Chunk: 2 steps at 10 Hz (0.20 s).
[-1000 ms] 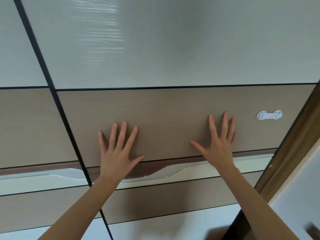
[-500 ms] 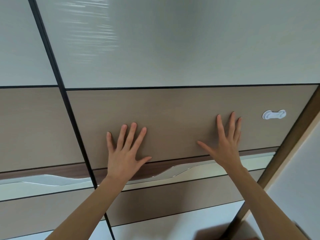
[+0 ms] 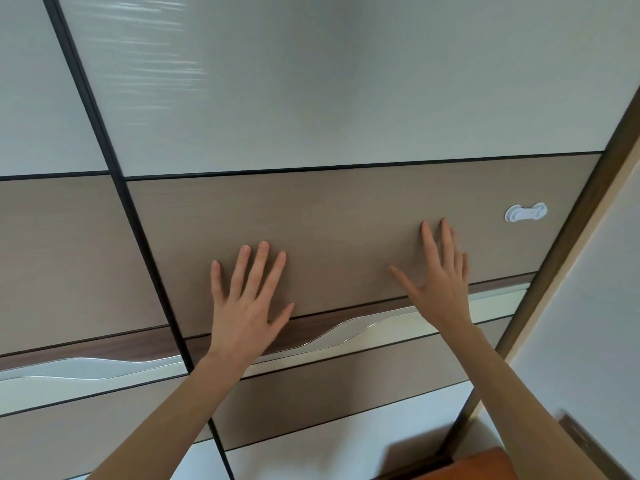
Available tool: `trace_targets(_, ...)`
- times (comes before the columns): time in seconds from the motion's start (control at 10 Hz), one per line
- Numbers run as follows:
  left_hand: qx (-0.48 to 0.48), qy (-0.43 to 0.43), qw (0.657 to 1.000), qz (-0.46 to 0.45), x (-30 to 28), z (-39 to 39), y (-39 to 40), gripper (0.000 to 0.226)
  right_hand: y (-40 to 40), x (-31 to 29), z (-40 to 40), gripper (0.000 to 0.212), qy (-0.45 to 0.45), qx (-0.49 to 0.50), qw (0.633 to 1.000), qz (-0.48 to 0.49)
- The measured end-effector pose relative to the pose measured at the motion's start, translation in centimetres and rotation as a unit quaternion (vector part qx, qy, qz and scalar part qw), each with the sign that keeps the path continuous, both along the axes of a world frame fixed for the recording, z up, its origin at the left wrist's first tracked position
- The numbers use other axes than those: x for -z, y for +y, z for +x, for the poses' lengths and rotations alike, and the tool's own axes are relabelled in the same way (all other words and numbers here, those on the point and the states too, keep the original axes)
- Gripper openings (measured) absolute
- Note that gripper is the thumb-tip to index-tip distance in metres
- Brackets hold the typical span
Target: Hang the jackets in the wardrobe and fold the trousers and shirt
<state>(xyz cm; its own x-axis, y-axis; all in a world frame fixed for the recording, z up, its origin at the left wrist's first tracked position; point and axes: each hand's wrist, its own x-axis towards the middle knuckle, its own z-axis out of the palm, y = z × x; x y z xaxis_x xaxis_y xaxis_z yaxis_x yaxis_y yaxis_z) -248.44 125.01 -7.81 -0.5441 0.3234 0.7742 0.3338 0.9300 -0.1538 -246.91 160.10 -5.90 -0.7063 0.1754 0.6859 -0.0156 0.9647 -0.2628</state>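
Here, both the left hand (image 3: 246,308) and right hand (image 3: 439,285) lie flat, fingers spread, against the brown wood-grain sliding wardrobe door (image 3: 346,216), level with each other, its frame post (image 3: 568,244) nearer the right hand.

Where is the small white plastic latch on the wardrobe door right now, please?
In the head view, the white latch sits on the brown band of the wardrobe door, up and right of the right hand, near the door's right edge.

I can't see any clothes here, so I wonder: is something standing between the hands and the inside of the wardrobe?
Yes. The wardrobe door fills the view. The left hand and right hand lie flat on its brown panel, fingers spread. The inside is hidden, and no jackets show.
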Motion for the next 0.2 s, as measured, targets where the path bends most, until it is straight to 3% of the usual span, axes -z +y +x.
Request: trace_targets(0.2, 0.117, 0.01, 0.992, 0.036, -0.8, 2.0, -1.0, 0.067, -3.8, 0.4, 4.1, 0.086, -0.023, 0.041, 0.999, -0.008)
